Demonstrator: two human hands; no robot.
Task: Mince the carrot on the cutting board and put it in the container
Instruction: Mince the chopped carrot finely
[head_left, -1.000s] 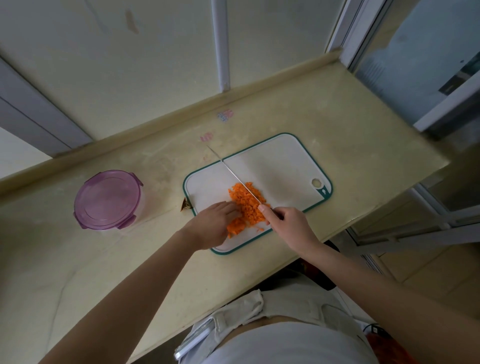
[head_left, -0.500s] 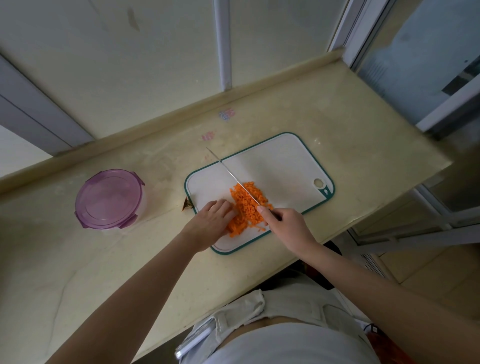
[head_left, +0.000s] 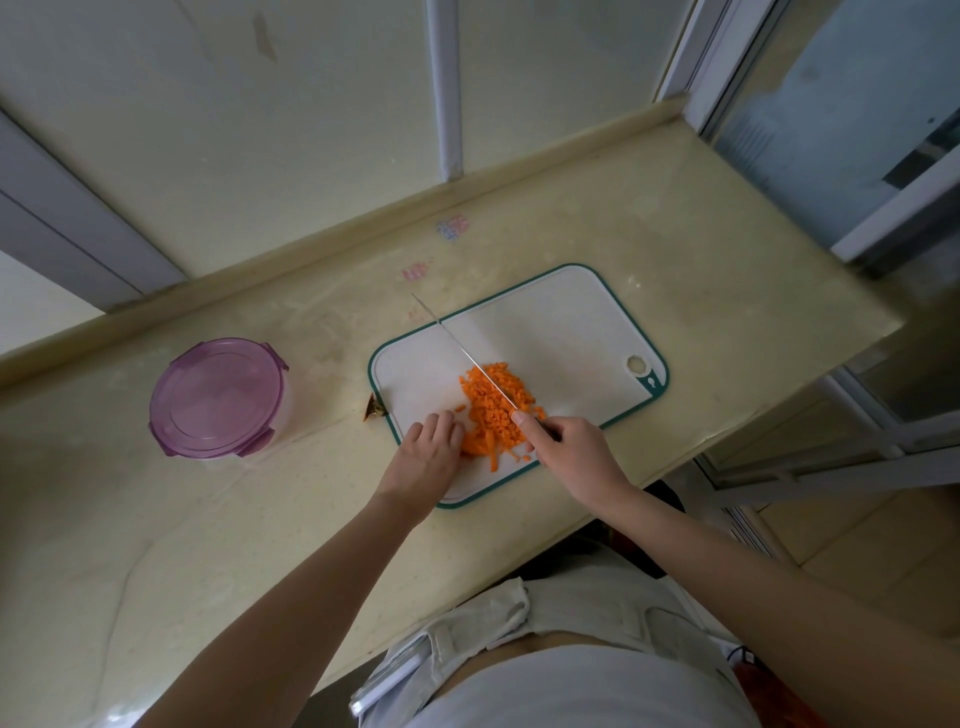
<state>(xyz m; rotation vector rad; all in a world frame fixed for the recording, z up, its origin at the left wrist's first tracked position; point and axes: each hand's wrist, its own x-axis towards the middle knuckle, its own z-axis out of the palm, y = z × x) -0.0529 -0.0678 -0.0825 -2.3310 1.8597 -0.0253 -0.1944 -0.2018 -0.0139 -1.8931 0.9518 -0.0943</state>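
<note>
Container (head_left: 218, 397) came first on my feed, at the left of the table (head_left: 701, 249): a round tub with its purple lid clipped on, standing well apart from the cutting board (head_left: 566, 332). Between the two, just beside the board's left edge, a small brown scrap (head_left: 375, 410) lay on the table; I could not tell what it was. Further back, near the wall, two small coloured marks (head_left: 453, 228) showed on the table top.

The board was white with a teal rim and set at a slant, with its hanging hole (head_left: 636, 365) towards the right end. The left hand (head_left: 426, 457) rested on the board's near left corner, fingers curled down and holding an uncut carrot chunk (head_left: 475, 444) against the board. Just right of those fingers the minced carrot (head_left: 498, 400) lay in a loose orange heap, with a few bits scattered towards the near edge. All the carrot I could see was on the board.

The knife (head_left: 460, 351) ran diagonally across the heap, its thin blade edge-on to me and its tip reaching past the board's far left rim. I could not tell whether the edge touched the board. The right hand (head_left: 576, 452) was wrapped round the handle, hiding almost all of it, with the forefinger stretched along the blade's spine. The two hands sat near each other with the heap between them.
</note>
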